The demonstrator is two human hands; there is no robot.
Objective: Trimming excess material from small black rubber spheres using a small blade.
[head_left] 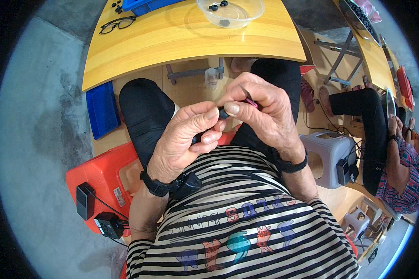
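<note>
Above my lap, both hands meet at a small black rounded part (223, 113). My left hand (184, 135) is closed, pinching this part between thumb and fingers. Another bit of black (197, 137) shows under its curled fingers, and I cannot tell whether it is a separate piece. My right hand (266, 109) is closed around a small pink tool (251, 102) with a thin, pointed, dark blade. The right thumb presses against the black part. Fingers hide most of the tool, so its exact kind is unclear.
A yellow table (181, 49) stands ahead, bearing a clear plastic bowl (253, 21) with several black parts, eyeglasses (118, 25) and a blue tray (149, 6). Below left is a blue bin (102, 111). A red stool (93, 169) is under me; a grey stool (326, 142) and another person (402, 179) are right.
</note>
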